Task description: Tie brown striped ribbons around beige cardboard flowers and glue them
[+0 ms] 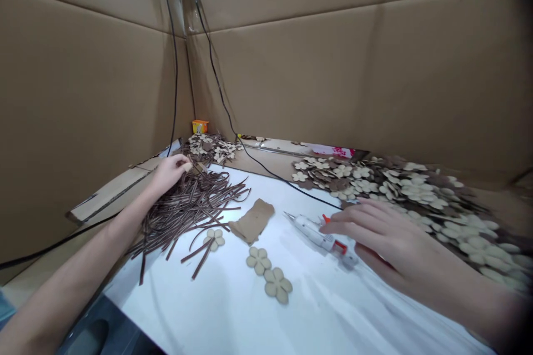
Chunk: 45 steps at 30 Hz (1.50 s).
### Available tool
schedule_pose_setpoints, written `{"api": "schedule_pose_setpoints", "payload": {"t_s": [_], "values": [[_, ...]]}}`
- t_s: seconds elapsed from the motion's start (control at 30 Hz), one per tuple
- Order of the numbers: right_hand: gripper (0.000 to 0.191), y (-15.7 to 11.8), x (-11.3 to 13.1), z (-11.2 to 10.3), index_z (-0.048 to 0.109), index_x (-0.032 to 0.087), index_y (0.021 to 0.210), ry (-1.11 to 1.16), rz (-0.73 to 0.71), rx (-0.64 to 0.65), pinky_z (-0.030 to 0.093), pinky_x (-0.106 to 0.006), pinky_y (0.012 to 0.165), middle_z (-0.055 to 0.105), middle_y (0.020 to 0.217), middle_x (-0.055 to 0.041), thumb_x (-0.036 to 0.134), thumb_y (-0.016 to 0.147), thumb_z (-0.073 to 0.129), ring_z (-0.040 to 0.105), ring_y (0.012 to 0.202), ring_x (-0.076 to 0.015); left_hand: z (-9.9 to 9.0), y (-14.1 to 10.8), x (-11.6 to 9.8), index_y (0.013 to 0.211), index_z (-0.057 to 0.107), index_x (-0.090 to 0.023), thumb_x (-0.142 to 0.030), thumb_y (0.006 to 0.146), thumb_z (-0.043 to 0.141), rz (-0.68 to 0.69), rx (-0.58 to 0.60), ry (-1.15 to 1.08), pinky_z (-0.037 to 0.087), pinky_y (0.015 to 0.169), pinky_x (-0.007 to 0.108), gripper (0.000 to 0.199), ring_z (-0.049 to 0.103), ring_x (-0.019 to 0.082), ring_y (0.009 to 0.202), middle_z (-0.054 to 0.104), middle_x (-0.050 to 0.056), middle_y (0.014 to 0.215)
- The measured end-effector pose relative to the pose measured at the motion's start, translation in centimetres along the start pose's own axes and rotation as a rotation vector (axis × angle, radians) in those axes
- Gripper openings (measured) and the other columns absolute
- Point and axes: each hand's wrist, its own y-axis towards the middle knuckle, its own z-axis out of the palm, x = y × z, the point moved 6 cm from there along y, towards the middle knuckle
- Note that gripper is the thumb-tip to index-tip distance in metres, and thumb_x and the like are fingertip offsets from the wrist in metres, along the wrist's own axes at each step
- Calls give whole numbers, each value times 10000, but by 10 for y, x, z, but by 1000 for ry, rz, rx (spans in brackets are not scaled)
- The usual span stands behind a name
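Note:
My left hand [171,173] is at the far edge of a pile of thin brown strips [195,199], thumb and fingers pinched together; what is between the fingertips is too small to make out. My right hand [387,235] has its fingers stretched out beside and partly over a white glue gun [313,233] with red parts. The gun lies on the white board [216,310], its metal tip pointing left. Two joined beige flower cutouts [278,284] lie nearer to me. Another flower [214,239] sits at the pile's edge, with loose strip ends across it.
A torn brown cardboard piece [252,220] lies mid-board. Heaped beige and brown flowers [400,183] line the right back; a smaller heap [208,148] fills the far corner near an orange box [200,126]. A black cable [266,165] crosses the board. Cardboard walls [333,71] enclose the space.

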Motion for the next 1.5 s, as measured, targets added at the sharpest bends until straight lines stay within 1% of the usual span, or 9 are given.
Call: {"api": "schedule_pose_setpoints", "payload": {"t_s": [0.13, 0.27, 0.43, 0.53, 0.7, 0.83, 1.0, 1.2, 1.5], "values": [[300, 7, 8, 5, 587, 250, 1017, 15, -67, 8, 371, -413, 874, 620, 980, -44, 108, 852, 381, 550, 932, -215, 0, 0, 15, 1089, 557, -137, -305, 881, 530, -163, 45, -48, 524, 726, 354, 269, 608, 171, 858, 600, 68, 1047], [319, 7, 9, 9, 581, 246, 1006, 0, -95, 1, 399, -408, 852, 625, 960, -41, 81, 839, 365, 574, 909, -210, -29, -7, 21, 1096, 549, -138, -289, 858, 557, -258, -84, 6, 492, 777, 389, 282, 593, 194, 897, 596, 71, 1046], [310, 3, 9, 13, 579, 257, 1008, 18, -107, 30, 445, -405, 801, 627, 972, -38, 88, 828, 391, 579, 924, -224, -59, -21, -11, 1012, 593, -164, -255, 682, 673, -192, -168, -79, 439, 718, 309, 351, 602, 243, 837, 643, 38, 794], [307, 12, 18, 5, 585, 247, 998, 128, -34, -40, 479, -343, 753, 614, 990, -47, 85, 839, 378, 580, 930, -201, -36, -36, -51, 965, 602, -173, -358, 683, 648, -117, -30, -261, 451, 624, 265, 340, 606, 184, 678, 640, 5, 693], [228, 41, 42, -10, 592, 235, 1036, 426, 219, -319, 489, -252, 822, 610, 1045, -43, 154, 870, 457, 599, 932, -144, 27, -78, -126, 969, 562, -195, -353, 724, 649, -45, 217, -645, 437, 566, 204, 305, 553, 104, 577, 575, -41, 629], [193, 57, 57, -7, 627, 208, 1016, 529, 216, -374, 486, -263, 818, 638, 1053, -55, 199, 834, 562, 605, 949, -165, 62, -103, -164, 932, 547, -186, -302, 700, 701, -96, 408, -1006, 458, 545, 214, 302, 549, 101, 539, 560, -48, 594], [118, 55, 51, 8, 688, 220, 836, 699, 307, -213, 473, -231, 659, 702, 799, 3, 202, 839, 571, 639, 716, -141, 72, -110, -166, 946, 548, -192, -307, 704, 717, -159, 450, -1065, 435, 531, 187, 317, 562, 93, 541, 608, -37, 597], [137, 52, 38, 29, 735, 227, 854, 926, 462, -182, 491, -254, 675, 730, 828, 4, 240, 781, 620, 663, 739, -175, 81, -116, -155, 982, 581, -191, -235, 656, 758, -194, 560, -1104, 482, 672, 242, 374, 630, 143, 732, 679, 22, 800], [177, 56, 34, 46, 714, 159, 831, 1208, 553, -138, 511, -255, 657, 722, 769, -22, 306, 765, 640, 665, 723, -175, 82, -112, -153, 935, 554, -175, -212, 665, 731, -176, 496, -1027, 447, 603, 235, 324, 588, 121, 608, 635, -10, 645]]}}
